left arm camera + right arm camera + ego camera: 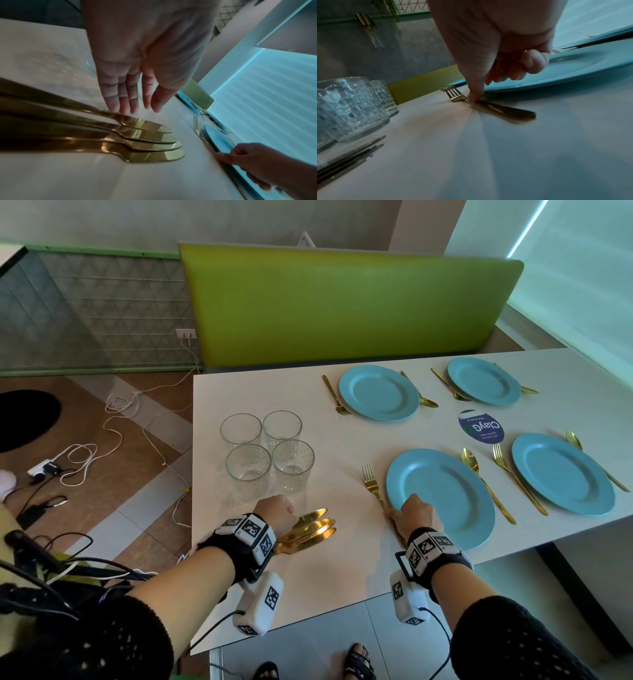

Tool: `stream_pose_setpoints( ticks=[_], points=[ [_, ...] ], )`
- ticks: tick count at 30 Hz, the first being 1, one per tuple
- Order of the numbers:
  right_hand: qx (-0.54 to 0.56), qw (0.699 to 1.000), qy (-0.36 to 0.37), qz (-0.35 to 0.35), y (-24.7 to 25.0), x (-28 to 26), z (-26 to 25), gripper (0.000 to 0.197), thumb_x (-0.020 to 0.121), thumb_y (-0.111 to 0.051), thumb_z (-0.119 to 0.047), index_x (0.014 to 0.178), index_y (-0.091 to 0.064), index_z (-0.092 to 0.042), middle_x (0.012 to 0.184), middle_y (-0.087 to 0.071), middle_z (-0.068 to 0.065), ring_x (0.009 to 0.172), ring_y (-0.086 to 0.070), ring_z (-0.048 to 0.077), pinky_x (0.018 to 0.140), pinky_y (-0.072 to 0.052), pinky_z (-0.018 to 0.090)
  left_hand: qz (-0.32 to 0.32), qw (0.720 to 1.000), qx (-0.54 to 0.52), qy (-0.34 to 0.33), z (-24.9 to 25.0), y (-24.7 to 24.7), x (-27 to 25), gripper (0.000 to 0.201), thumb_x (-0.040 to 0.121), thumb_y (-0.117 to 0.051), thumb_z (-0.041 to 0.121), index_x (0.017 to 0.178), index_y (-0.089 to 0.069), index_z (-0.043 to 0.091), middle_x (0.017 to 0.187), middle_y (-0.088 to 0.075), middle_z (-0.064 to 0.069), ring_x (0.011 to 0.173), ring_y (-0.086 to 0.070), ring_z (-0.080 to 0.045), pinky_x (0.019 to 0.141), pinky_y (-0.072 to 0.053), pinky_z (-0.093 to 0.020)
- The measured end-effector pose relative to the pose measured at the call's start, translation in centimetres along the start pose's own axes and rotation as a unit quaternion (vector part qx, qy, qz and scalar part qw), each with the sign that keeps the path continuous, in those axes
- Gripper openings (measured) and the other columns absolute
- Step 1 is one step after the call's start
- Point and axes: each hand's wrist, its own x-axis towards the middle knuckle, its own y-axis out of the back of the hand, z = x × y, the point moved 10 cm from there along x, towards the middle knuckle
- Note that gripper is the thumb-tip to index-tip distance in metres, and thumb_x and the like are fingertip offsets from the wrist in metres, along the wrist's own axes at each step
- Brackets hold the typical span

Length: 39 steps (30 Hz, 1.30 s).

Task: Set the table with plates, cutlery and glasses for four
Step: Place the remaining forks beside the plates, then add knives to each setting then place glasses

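Note:
Several gold knives (pixel 313 530) (pixel 145 140) lie side by side near the white table's (pixel 342 577) front left. My left hand (pixel 284 508) (pixel 150 108) hovers over them with straight fingers, tips touching the topmost knife's handle. My right hand (pixel 416 508) (pixel 479 92) is at the near-left blue plate's (pixel 445 498) (pixel 573 67) edge. Its thumb presses the neck of the gold fork (pixel 371 484) (pixel 455 96) lying left of that plate, the other fingers curled. Several clear glasses (pixel 267 453) (pixel 351 105) stand grouped behind the knives.
Three more blue plates (pixel 378 393) (pixel 483 381) (pixel 561 474) sit with forks and spoons beside them. A round blue sticker (pixel 481 426) lies between the plates. A green bench (pixel 342 302) stands behind the table. Cables (pixel 102 440) trail over the floor at left.

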Motion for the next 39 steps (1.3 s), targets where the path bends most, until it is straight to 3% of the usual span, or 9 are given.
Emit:
stream_pose_setpoints(
  ticks=[3, 7, 12, 16, 23, 30, 33, 36, 39],
  points=[
    [0.017, 1.0, 0.01, 0.01, 0.4, -0.2, -0.2, 0.041, 0.087, -0.06, -0.038, 0.113, -0.051, -0.008, 0.114, -0.062, 0.014, 0.105, -0.06, 0.032, 0.084, -0.048, 0.037, -0.006, 0.997, 0.076, -0.007, -0.6, 0.2, -0.5, 0.036, 0.083, -0.064, 0.024, 0.116, -0.053, 0.015, 0.119, -0.054, -0.007, 0.111, -0.053, -0.021, 0.097, -0.043, -0.029],
    [0.028, 0.999, 0.034, 0.015, 1.1, -0.9, -1.2, 0.04, 0.088, -0.058, -0.039, 0.114, -0.054, -0.009, 0.115, -0.062, 0.012, 0.105, -0.059, 0.031, 0.086, -0.048, 0.036, -0.012, 0.986, 0.165, -0.034, -1.9, -0.1, -1.3, 0.068, 0.073, -0.074, 0.029, 0.131, -0.043, 0.013, 0.133, -0.037, -0.009, 0.126, -0.04, -0.026, 0.103, -0.043, -0.037],
    [0.024, 0.997, 0.072, 0.009, 0.5, -2.9, -2.9, 0.031, 0.089, -0.057, -0.036, 0.108, -0.056, -0.011, 0.111, -0.062, 0.01, 0.1, -0.061, 0.029, 0.085, -0.049, 0.035, -0.008, 0.97, 0.22, -0.105, -2.9, -1.2, -2.6, 0.05, 0.081, -0.067, 0.024, 0.125, -0.049, 0.01, 0.131, -0.036, -0.007, 0.125, -0.035, -0.023, 0.102, -0.041, -0.033],
    [0.044, 0.993, 0.106, -0.002, -0.7, -4.6, -4.3, 0.029, 0.09, -0.059, -0.029, 0.109, -0.057, -0.007, 0.115, -0.061, 0.012, 0.107, -0.057, 0.028, 0.089, -0.046, 0.032, 0.024, 0.963, 0.237, -0.123, -2.7, -1.2, -3.5, 0.028, 0.091, -0.051, 0.012, 0.117, -0.058, 0.006, 0.124, -0.047, -0.01, 0.118, -0.047, -0.025, 0.096, -0.042, -0.031],
    [0.056, 0.986, 0.156, -0.03, -3.4, -7.5, -6.4, 0.029, 0.092, -0.056, -0.024, 0.112, -0.058, -0.003, 0.117, -0.06, 0.013, 0.107, -0.053, 0.023, 0.085, -0.039, 0.024, 0.019, 0.944, 0.297, -0.14, -2.0, -1.4, -3.5, 0.033, 0.092, -0.042, 0.005, 0.122, -0.056, 0.005, 0.127, -0.052, -0.014, 0.12, -0.051, -0.029, 0.1, -0.042, -0.032],
    [0.032, 0.984, 0.165, -0.064, -5.5, -9.4, -6.3, 0.023, 0.09, -0.057, -0.031, 0.107, -0.062, -0.016, 0.111, -0.063, 0.004, 0.096, -0.058, 0.02, 0.081, -0.045, 0.027, 0.032, 0.932, 0.337, -0.128, -1.5, -2.8, -3.8, 0.036, 0.094, -0.031, -0.002, 0.128, -0.041, 0.0, 0.131, -0.044, -0.016, 0.122, -0.043, -0.029, 0.101, -0.041, -0.032],
    [0.039, 0.978, 0.184, -0.09, -5.8, -9.7, -6.5, 0.021, 0.089, -0.058, -0.031, 0.103, -0.064, -0.017, 0.106, -0.064, 0.005, 0.086, -0.055, 0.017, 0.076, -0.045, 0.026, 0.03, 0.954, 0.284, -0.091, -1.4, -2.1, -3.5, 0.036, 0.095, -0.031, 0.0, 0.13, -0.04, 0.0, 0.134, -0.042, -0.015, 0.126, -0.042, -0.029, 0.102, -0.04, -0.032],
    [0.085, 0.974, 0.186, -0.099, -5.5, -9.7, -6.7, 0.018, 0.089, -0.059, -0.032, 0.096, -0.065, -0.017, 0.091, -0.061, 0.0, 0.08, -0.052, 0.013, 0.069, -0.041, 0.022, -0.033, 0.994, 0.105, -0.021, -1.1, -2.0, -2.9, 0.035, 0.097, -0.036, 0.008, 0.128, -0.049, -0.002, 0.135, -0.051, -0.017, 0.125, -0.05, -0.03, 0.101, -0.04, -0.031],
    [0.18, 0.961, 0.171, -0.124, -5.3, -9.5, -6.9, 0.016, 0.089, -0.059, -0.033, 0.08, -0.061, -0.021, 0.075, -0.061, -0.007, 0.061, -0.054, 0.008, 0.053, -0.041, 0.015, -0.128, 0.984, -0.124, 0.0, 0.4, -4.1, -2.7, 0.025, 0.093, -0.049, 0.01, 0.108, -0.062, -0.005, 0.118, -0.063, -0.024, 0.105, -0.062, -0.034, 0.088, -0.049, -0.037]
  ],
)
